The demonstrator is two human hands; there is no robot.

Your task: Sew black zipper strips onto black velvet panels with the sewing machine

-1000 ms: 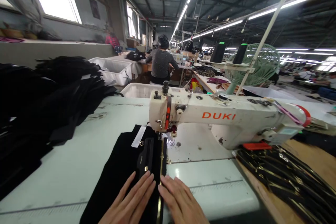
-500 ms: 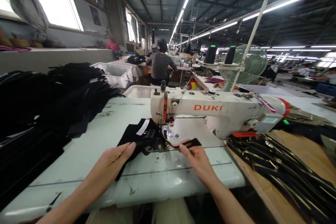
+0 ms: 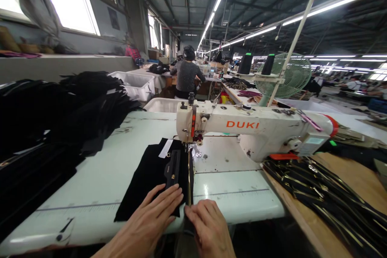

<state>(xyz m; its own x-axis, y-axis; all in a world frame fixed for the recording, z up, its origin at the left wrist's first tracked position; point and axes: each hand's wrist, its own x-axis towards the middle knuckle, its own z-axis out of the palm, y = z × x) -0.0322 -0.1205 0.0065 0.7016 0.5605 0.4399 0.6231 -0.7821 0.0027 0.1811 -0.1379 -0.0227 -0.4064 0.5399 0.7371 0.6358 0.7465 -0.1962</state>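
A black fabric panel (image 3: 142, 177) lies flat on the pale sewing table, bearing a white label (image 3: 165, 148) and a dark strip with small gold hardware (image 3: 173, 169). My left hand (image 3: 157, 209) rests on the panel's near part, fingers stretched out and flat. Along the panel's right edge runs a black zipper with gold teeth (image 3: 189, 177), its far end under the needle area of the sewing machine (image 3: 223, 123). My right hand (image 3: 208, 221) pinches the zipper's near end at the table's front edge; the fingertips partly hide it.
A tall heap of black fabric pieces (image 3: 60, 121) stands at the left. More gold-toothed zippers (image 3: 320, 193) lie on a brown board (image 3: 356, 181) at the right. Behind the machine are white bins (image 3: 136, 84), thread cones (image 3: 245, 64), a green fan (image 3: 294, 74) and a seated person (image 3: 187, 74).
Both hands have come nearer and closer together. The panel, lifted and folded before, now lies flat with my left hand spread on it. The zipper is straightened along its edge.
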